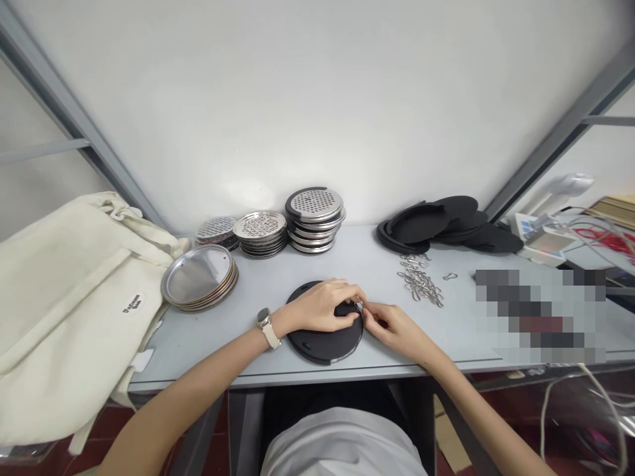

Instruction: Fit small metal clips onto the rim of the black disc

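Observation:
A round black disc [325, 345] lies on the table close to its front edge. My left hand [327, 305], a watch on its wrist, rests over the disc from the left with its fingers curled round the right part of the rim. At that rim my right hand [391, 325] is closed in a pinch, the thumb and forefinger touching a small metal clip [357, 306], mostly hidden by the fingers. The fingertips of both hands almost meet there. To the right lies a loose pile of small metal clips [421, 284], with a single clip [450, 276] apart from it.
Perforated metal discs stand in stacks [315, 225] at the back, beside a lower stack of plain metal discs [198, 274]. More black discs [436, 225] are heaped at the back right. A cream bag [74, 297] fills the left side. A blurred patch [540, 314] covers the right.

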Action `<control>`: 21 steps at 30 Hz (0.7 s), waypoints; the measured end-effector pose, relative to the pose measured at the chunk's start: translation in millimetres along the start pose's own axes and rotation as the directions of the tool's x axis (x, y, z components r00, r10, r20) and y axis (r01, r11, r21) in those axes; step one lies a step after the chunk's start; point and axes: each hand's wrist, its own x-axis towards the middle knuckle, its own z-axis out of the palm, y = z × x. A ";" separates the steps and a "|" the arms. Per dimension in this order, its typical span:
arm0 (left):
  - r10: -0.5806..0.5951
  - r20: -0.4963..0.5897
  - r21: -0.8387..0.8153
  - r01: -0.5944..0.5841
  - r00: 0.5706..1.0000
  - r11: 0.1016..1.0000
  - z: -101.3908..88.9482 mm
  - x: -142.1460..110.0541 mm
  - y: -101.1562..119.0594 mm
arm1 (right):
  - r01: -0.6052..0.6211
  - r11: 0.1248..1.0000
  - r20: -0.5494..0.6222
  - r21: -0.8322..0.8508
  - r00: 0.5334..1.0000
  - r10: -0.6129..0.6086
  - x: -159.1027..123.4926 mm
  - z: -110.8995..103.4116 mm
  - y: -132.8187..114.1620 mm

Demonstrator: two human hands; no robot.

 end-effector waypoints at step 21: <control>0.008 -0.028 -0.017 -0.009 1.000 1.000 0.0 -0.3 1.8 | 0.010 0.999 -0.033 -0.041 0.999 -0.012 0.4 2.1 -2.8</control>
